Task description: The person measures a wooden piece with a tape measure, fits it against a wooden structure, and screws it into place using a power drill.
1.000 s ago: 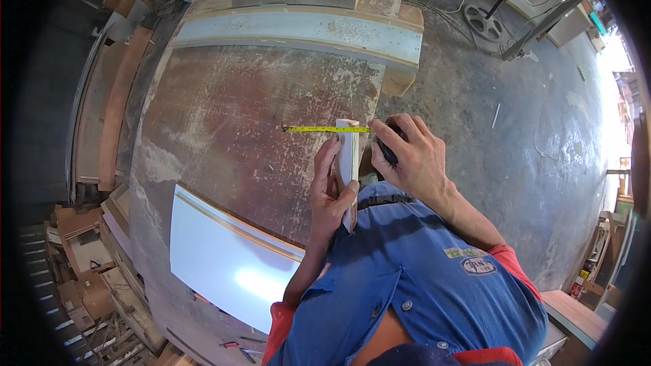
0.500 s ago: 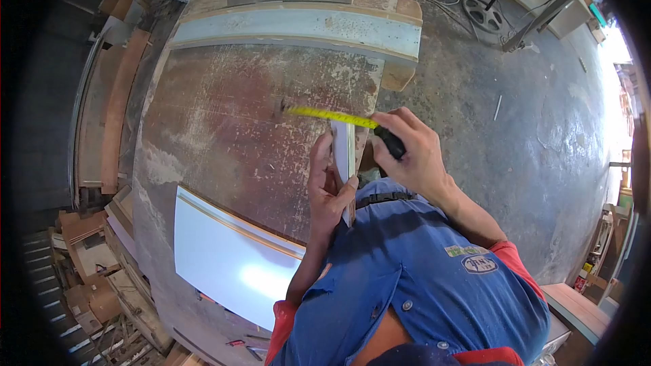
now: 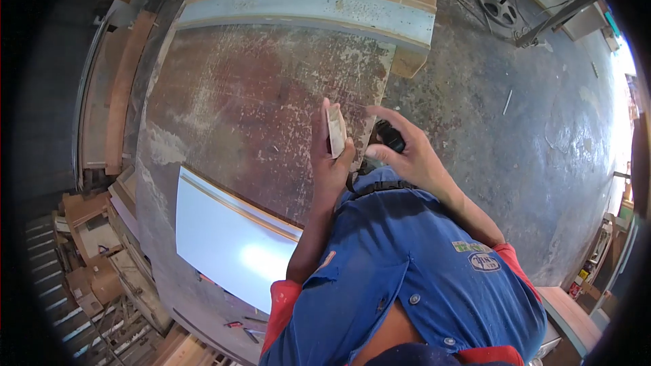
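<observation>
My left hand [image 3: 329, 156] is wrapped round a small pale board piece [image 3: 336, 132], which is turned so that a narrow face shows upward. Just right of it, my right hand [image 3: 407, 149] holds a black tape measure [image 3: 390, 137] in the palm, with the forefinger stretched toward the board piece. No yellow blade shows now. Both hands are above the near right edge of the scratched brown worktable [image 3: 237, 102].
A long light-blue panel [image 3: 305, 10] lies across the far part of the table. Nearer, at the left, is a glossy white panel [image 3: 230, 237]. Wood scraps [image 3: 95, 230] are piled at far left. A metal stand with a wheel [image 3: 497, 8] is at the upper right.
The yellow blade that stretched over the board piece has gone from sight. My left hand has tilted the piece so it looks shorter. My right forefinger has straightened.
</observation>
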Demonstrator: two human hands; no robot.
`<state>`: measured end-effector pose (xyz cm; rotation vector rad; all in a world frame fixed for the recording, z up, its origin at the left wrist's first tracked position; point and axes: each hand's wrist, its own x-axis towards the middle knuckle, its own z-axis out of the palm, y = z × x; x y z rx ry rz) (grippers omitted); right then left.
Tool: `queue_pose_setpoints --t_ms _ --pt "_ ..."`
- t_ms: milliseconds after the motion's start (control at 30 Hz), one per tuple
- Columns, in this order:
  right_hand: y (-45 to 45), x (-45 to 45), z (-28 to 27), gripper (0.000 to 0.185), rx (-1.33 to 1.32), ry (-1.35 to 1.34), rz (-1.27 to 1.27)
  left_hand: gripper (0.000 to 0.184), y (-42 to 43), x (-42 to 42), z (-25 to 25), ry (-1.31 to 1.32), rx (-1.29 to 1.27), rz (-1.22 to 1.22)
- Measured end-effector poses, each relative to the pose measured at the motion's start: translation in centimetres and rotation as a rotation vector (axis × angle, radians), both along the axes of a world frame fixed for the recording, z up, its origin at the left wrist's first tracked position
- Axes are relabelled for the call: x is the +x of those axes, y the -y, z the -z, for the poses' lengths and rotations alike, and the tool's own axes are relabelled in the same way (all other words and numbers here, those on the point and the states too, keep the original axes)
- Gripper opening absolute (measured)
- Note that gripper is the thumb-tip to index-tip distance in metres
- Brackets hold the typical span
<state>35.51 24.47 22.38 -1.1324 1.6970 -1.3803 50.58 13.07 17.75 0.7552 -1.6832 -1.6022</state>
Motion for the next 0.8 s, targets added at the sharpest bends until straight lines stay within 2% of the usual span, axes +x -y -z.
queue_pose_setpoints --t_ms 67,100,200,267,300,433,467,533,600,667,800 --pt "-0.1 0.4 -0.6 0.078 0.019 -0.197 -0.100 0.079 -0.1 -0.3 0.5 0.025 -0.188 0.013" --pt "0.0 0.8 -0.4 0.087 0.005 -0.251 -0.082 0.079 -0.2 -0.4 0.5 0.025 -0.180 0.003" --pt "0.2 1.3 -0.1 0.092 -0.031 -0.350 -0.020 0.079 -0.5 -1.0 -0.1 -0.016 -0.151 0.041" --pt "0.3 1.4 -0.3 0.094 -0.034 -0.315 -0.016 0.080 -0.7 -1.4 -0.6 0.069 -0.413 0.037" --pt "0.3 1.4 -0.4 0.095 -0.043 -0.276 -0.002 0.081 -0.8 -1.2 -0.4 0.045 -0.318 0.096" --pt "0.4 0.9 -0.3 0.089 -0.051 -0.280 0.005 0.086 -1.2 -1.2 -0.9 0.084 -0.381 0.174" --pt "0.2 0.3 0.1 0.084 -0.050 -0.171 0.036 0.086 -0.8 -0.8 -1.5 0.078 -0.380 0.168" --pt "0.0 -1.1 -0.1 0.074 -0.023 0.037 0.113 0.087 -0.4 -0.2 -2.7 0.173 -0.348 0.367" --pt "-0.1 -2.1 -0.9 0.066 -0.006 0.233 0.163 0.082 -0.3 -0.1 -1.8 0.064 -0.255 0.383" --pt "-0.1 -2.4 -0.7 0.066 -0.008 0.279 0.174 0.076 -0.3 -0.2 -1.7 -0.039 -0.104 0.464" --pt "-0.1 -2.4 0.0 0.067 -0.002 0.394 0.198 0.073 -0.8 -0.6 -1.8 -0.028 -0.059 0.469"
